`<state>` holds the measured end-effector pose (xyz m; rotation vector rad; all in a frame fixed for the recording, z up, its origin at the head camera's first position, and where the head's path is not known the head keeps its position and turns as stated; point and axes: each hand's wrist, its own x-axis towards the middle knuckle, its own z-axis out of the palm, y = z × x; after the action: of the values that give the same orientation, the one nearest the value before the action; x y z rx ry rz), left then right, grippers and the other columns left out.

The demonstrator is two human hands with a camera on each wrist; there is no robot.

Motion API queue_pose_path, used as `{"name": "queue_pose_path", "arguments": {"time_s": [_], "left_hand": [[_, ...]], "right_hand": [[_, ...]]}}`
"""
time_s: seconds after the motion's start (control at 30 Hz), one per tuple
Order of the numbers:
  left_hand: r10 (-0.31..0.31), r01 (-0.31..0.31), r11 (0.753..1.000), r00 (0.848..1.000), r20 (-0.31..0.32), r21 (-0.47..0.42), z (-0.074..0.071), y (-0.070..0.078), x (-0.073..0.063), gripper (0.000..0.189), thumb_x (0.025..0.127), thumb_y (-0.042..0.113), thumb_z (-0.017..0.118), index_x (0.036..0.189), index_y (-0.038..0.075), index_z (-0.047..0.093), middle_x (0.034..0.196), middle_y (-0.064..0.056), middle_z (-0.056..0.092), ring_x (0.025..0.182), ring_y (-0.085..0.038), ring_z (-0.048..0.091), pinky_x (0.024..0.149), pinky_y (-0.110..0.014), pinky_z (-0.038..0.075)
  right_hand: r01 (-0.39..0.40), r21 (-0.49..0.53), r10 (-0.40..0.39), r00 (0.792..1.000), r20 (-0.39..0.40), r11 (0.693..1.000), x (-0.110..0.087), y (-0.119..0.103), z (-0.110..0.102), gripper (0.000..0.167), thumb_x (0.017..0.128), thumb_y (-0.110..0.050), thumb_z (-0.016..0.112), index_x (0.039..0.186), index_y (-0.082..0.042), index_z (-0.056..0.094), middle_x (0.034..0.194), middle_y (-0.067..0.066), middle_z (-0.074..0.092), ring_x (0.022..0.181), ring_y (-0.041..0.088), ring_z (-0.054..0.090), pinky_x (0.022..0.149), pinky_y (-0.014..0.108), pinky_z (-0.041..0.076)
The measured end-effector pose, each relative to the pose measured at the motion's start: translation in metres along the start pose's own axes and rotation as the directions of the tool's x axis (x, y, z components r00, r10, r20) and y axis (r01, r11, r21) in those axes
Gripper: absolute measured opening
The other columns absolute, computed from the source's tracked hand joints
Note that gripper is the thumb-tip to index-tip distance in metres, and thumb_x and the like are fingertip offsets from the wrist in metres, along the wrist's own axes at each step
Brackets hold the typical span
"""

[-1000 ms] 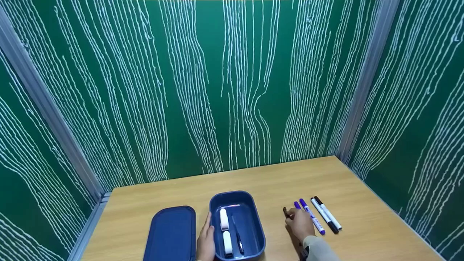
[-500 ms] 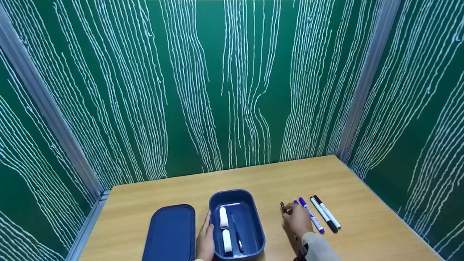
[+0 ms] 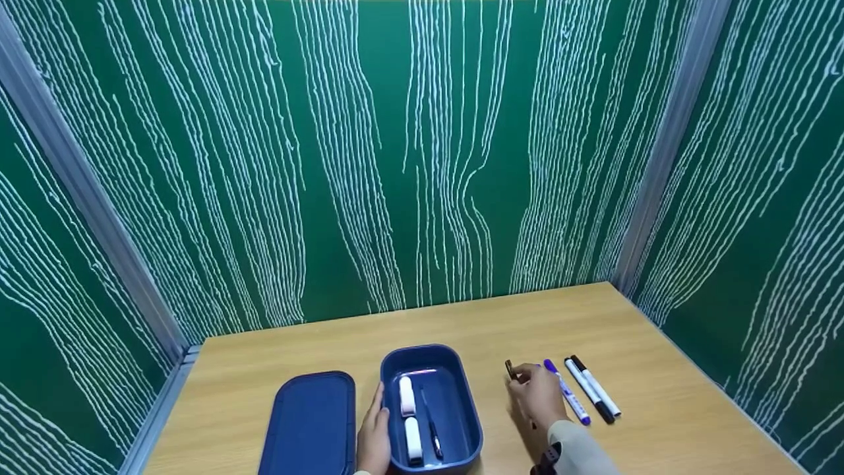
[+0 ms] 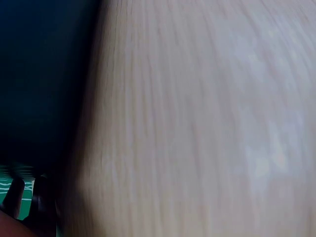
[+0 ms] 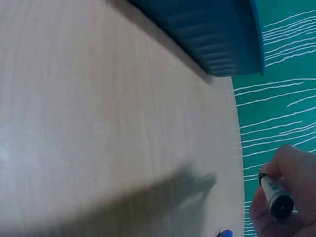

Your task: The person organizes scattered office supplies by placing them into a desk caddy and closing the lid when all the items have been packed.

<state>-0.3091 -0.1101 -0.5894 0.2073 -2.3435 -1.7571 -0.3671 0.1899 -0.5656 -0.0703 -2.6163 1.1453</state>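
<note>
My left hand (image 3: pixel 374 439) rests with straight fingers along the left outer wall of an open navy blue box (image 3: pixel 471 422). Inside it lie two white rounded items (image 3: pixel 407 399) end to end, and a slim dark pen (image 3: pixel 433 429) beside them. Above the table, to the right of the box, my right hand (image 3: pixel 541 394) pinches a pen (image 3: pixel 508 367). In the right wrist view, that pen (image 5: pixel 273 193) shows a pale barrel and a round dark near end. A purple-and-white marker (image 3: pixel 568 394) lies just right of this hand; another purple one is almost hidden behind it.
A navy blue lid (image 3: pixel 308 422) lies flat left of the box. Two black-and-white markers (image 3: pixel 589 390) lie side by side at the right on the wooden table (image 3: pixel 501 316). Green walls (image 3: pixel 343 165) with wavy white lines enclose the table's back and sides.
My right hand has raised its pen from the tabletop and moved slightly up and left, away from the markers. The left hand stays against the box.
</note>
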Motion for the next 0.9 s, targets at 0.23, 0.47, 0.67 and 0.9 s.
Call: {"name": "queue_pose_path", "arguments": {"time_s": [0.23,0.47,0.67,0.9], "left_hand": [[0.004,-0.004,1.000,1.000,0.003,0.008,0.000,-0.001,0.001,0.049,0.102,0.013,0.040,0.151,0.019,0.042,0.153,-0.016,0.041,0.141,-0.041,0.036,0.111,-0.060,0.032],[-0.020,0.020,1.000,1.000,0.019,0.004,0.001,-0.001,0.003,0.049,0.103,0.015,0.039,0.152,0.020,0.040,0.155,-0.016,0.038,0.142,-0.041,0.034,0.111,-0.061,0.030],[-0.022,0.022,0.999,1.000,0.016,-0.023,0.001,-0.001,0.002,0.049,0.103,0.015,0.040,0.151,0.021,0.041,0.155,-0.014,0.038,0.143,-0.040,0.032,0.112,-0.061,0.029],[-0.024,0.024,0.999,1.000,0.005,-0.024,0.002,-0.003,0.002,0.049,0.103,0.015,0.040,0.151,0.022,0.042,0.155,-0.014,0.039,0.142,-0.040,0.034,0.111,-0.061,0.030]], "right_hand": [[-0.003,0.063,0.003,1.000,-0.010,0.998,0.001,-0.003,-0.004,0.021,0.081,-0.001,0.072,0.102,-0.001,0.075,0.082,0.004,0.071,0.076,0.017,0.066,0.068,0.032,0.056],[0.001,0.074,0.001,1.000,-0.027,0.997,-0.001,-0.006,-0.007,0.022,0.082,-0.001,0.071,0.104,0.000,0.074,0.086,0.006,0.072,0.077,0.018,0.066,0.067,0.029,0.055],[0.006,0.074,-0.002,0.998,-0.060,0.997,-0.002,-0.012,-0.010,0.026,0.081,-0.002,0.068,0.106,0.000,0.075,0.084,0.005,0.072,0.074,0.015,0.065,0.059,0.023,0.050],[0.008,0.087,-0.002,0.998,-0.063,0.996,-0.003,-0.019,-0.013,0.027,0.082,-0.003,0.066,0.108,-0.002,0.074,0.087,0.005,0.072,0.075,0.014,0.064,0.055,0.022,0.048]]}}
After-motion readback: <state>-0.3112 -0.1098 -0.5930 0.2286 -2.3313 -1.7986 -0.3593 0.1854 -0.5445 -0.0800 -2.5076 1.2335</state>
